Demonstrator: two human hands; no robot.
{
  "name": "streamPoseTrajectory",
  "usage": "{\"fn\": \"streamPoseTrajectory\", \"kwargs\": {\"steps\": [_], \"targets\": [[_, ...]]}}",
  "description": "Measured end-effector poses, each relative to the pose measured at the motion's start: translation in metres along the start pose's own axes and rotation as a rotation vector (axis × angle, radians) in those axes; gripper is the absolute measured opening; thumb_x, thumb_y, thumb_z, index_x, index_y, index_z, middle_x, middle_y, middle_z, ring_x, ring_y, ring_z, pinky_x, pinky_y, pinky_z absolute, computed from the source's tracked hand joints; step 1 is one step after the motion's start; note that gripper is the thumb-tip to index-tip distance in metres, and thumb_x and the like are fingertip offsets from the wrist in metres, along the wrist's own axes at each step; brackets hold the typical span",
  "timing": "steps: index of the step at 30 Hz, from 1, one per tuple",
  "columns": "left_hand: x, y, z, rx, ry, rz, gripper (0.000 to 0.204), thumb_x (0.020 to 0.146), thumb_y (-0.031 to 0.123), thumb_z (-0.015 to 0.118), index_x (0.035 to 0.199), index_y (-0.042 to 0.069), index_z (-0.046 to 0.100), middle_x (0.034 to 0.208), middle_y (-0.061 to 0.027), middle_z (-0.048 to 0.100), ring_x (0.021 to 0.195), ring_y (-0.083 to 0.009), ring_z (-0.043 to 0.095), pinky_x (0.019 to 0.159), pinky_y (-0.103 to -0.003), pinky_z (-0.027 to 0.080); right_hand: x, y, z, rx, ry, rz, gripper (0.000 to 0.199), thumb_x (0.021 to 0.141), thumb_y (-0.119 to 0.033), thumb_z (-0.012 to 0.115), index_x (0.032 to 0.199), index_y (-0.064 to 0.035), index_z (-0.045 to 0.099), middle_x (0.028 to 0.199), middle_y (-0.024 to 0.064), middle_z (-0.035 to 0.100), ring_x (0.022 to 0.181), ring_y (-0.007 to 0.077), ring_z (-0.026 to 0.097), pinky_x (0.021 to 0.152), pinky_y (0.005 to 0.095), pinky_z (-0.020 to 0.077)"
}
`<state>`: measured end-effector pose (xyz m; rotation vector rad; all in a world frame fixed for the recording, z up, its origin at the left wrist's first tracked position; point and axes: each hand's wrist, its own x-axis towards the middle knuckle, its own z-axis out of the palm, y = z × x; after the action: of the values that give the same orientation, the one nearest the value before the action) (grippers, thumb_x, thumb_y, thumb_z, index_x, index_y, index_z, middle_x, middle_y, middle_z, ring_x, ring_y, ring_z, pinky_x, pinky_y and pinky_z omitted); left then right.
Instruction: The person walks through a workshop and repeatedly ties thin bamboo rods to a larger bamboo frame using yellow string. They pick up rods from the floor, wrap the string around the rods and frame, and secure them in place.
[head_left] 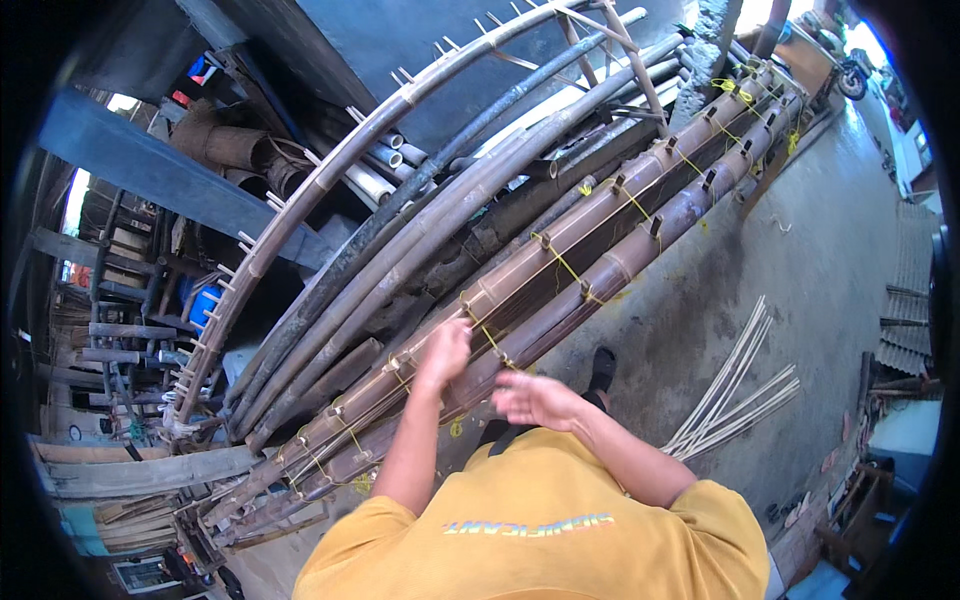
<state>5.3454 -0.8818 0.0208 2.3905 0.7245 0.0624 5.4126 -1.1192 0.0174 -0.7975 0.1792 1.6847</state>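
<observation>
Two long brown bamboo poles lie side by side, the far pole (500,284) and the near pole (612,266), running from lower left to upper right. Short dark pegs (655,226) stick up from both, and yellow cord (566,266) crosses the gap between them at intervals. My left hand (443,355) is closed over the far pole, beside one cord crossing; whatever its fingers hold is hidden. Just on my side of the near pole, my right hand (535,402) has its fingers stretched out, close to the cord's near end. Nothing shows in it.
More bamboo poles (420,255) are stacked behind, with a curved pegged bamboo pole (320,185) arching over them. Thin pale sticks (730,385) lie on the concrete floor (800,270) to my right. A post (708,55) rises at the far end.
</observation>
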Motion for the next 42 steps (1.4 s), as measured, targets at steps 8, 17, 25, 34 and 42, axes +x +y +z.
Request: {"fn": "streamPoseTrajectory", "kwargs": {"steps": [8, 17, 25, 34, 42], "targets": [[-0.014, 0.014, 0.034, -0.056, 0.212, -0.088, 0.03, 0.09, 0.034, 0.067, 0.112, 0.014, 0.064, 0.101, -0.012, 0.072, 0.099, -0.033, 0.067, 0.092, -0.053, 0.035, 0.043, 0.019, 0.09, 0.164, 0.487, -0.816, 0.027, 0.107, -0.033, 0.044, 0.09, -0.0151, 0.055, 0.084, -0.0026, 0.055, 0.079, 0.01, 0.055, 0.077, 0.0271, 0.0439], [0.004, -0.02, 0.07, -0.384, 0.511, 0.05, 0.025, 0.101, 0.026, 0.053, 0.108, 0.005, 0.064, 0.098, -0.0188, 0.069, 0.099, -0.0379, 0.063, 0.089, -0.05, 0.044, 0.087, -0.089, 0.142, -2.067, 0.506, -0.909, 0.059, 0.096, -0.059, 0.047, 0.113, -0.0085, 0.072, 0.11, 0.0183, 0.057, 0.11, 0.0354, 0.05, 0.103, 0.0546, 0.0327], [-0.02, 0.014, 0.024, -0.006, 0.171, -0.177, 0.032, 0.102, 0.038, 0.047, 0.111, 0.017, 0.07, 0.098, -0.0149, 0.072, 0.1, -0.035, 0.066, 0.094, -0.051, 0.035, 0.025, -0.132, 0.136, -0.895, -0.261, -0.621, 0.053, 0.102, -0.044, 0.051, 0.075, 0.0007, 0.062, 0.067, 0.0094, 0.06, 0.067, 0.0121, 0.054, 0.063, 0.0359, 0.046], [0.02, 0.069, -0.019, -0.512, 0.356, -0.023, 0.028, 0.102, 0.025, 0.052, 0.104, 0.004, 0.069, 0.085, -0.0125, 0.072, 0.082, -0.0265, 0.068, 0.078, -0.038, 0.048, 0.016, -0.015, 0.024, -1.657, -0.047, -0.715, 0.045, 0.096, -0.033, 0.053, 0.063, -0.0034, 0.063, 0.064, 0.0193, 0.063, 0.064, 0.0379, 0.063, 0.075, 0.048, 0.0515], [0.104, -0.027, 0.004, -0.006, 0.328, -0.156, 0.034, 0.097, 0.037, 0.051, 0.104, 0.01, 0.071, 0.102, -0.0238, 0.069, 0.099, -0.0444, 0.065, 0.087, -0.055, 0.05, 0.015, 0.013, 0.036, -2.045, 0.137, -0.933, 0.027, 0.09, -0.026, 0.06, 0.076, -0.004, 0.067, 0.082, 0.0147, 0.071, 0.078, 0.0317, 0.067, 0.091, 0.0419, 0.0495]]}}
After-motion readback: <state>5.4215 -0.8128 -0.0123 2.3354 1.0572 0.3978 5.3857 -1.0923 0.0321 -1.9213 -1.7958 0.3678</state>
